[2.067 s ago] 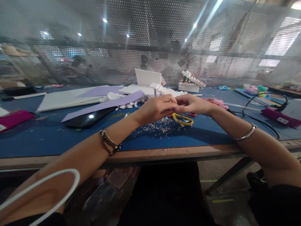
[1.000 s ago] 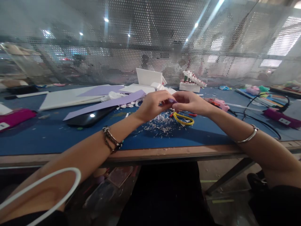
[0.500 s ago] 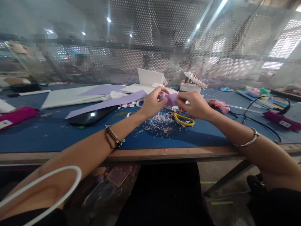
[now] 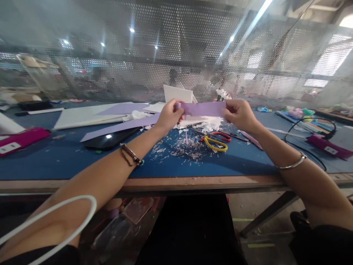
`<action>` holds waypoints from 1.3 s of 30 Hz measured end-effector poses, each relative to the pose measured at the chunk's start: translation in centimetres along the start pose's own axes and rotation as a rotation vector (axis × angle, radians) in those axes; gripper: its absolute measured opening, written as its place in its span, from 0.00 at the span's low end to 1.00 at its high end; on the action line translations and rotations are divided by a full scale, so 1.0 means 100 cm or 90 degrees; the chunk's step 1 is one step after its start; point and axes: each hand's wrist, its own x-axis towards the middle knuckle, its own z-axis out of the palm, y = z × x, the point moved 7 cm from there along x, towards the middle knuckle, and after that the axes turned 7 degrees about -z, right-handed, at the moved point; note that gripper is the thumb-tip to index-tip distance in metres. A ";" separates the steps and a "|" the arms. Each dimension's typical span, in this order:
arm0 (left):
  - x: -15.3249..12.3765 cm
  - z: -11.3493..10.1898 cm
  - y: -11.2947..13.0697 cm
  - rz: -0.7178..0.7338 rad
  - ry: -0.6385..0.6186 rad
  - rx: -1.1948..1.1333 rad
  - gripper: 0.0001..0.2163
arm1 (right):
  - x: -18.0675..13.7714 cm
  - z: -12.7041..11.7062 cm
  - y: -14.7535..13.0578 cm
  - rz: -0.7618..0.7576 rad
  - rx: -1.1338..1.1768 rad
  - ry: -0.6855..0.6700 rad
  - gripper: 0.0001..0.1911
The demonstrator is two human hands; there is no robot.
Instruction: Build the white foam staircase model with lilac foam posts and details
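A strip of purple paper [image 4: 204, 109] is stretched between my two hands above the table. My left hand [image 4: 170, 115] pinches its left end, where the paper looks curled at the fingers. At the other end, my right hand [image 4: 240, 115] is closed on the strip with thumb and fingers. Below the strip lie scissors [image 4: 216, 144] with yellow and red handles, their blades partly hidden among paper scraps. Small paper bits [image 4: 190, 149] are scattered on the blue table [image 4: 237, 162] in front of me. A longer purple sheet [image 4: 118, 127] lies left of my left hand.
Under the long purple sheet is a dark, shiny phone-like object [image 4: 110, 140]. White boards [image 4: 79, 115] lie behind it. Magenta pouches stand at left [image 4: 26, 140] and right [image 4: 329, 146], near a black cable [image 4: 306, 149]. A perforated metal screen [image 4: 154, 70] rises behind the table.
My right hand has moved right, away from my left, and the purple strip between them now shows stretched out much longer. My left hand has shifted slightly left.
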 end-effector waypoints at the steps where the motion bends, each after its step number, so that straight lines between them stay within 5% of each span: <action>1: 0.002 -0.005 -0.002 -0.014 0.023 -0.004 0.10 | 0.000 -0.002 0.001 0.001 -0.004 0.003 0.11; 7: 0.015 -0.031 -0.013 -0.054 0.124 0.011 0.07 | 0.003 -0.020 0.013 0.017 -0.013 0.031 0.12; 19: 0.037 -0.059 -0.022 -0.019 0.170 0.025 0.06 | 0.005 -0.044 0.044 0.070 -0.017 0.066 0.12; 39: 0.036 -0.067 -0.022 0.043 0.177 0.251 0.13 | 0.006 -0.051 0.075 0.062 -0.051 0.207 0.09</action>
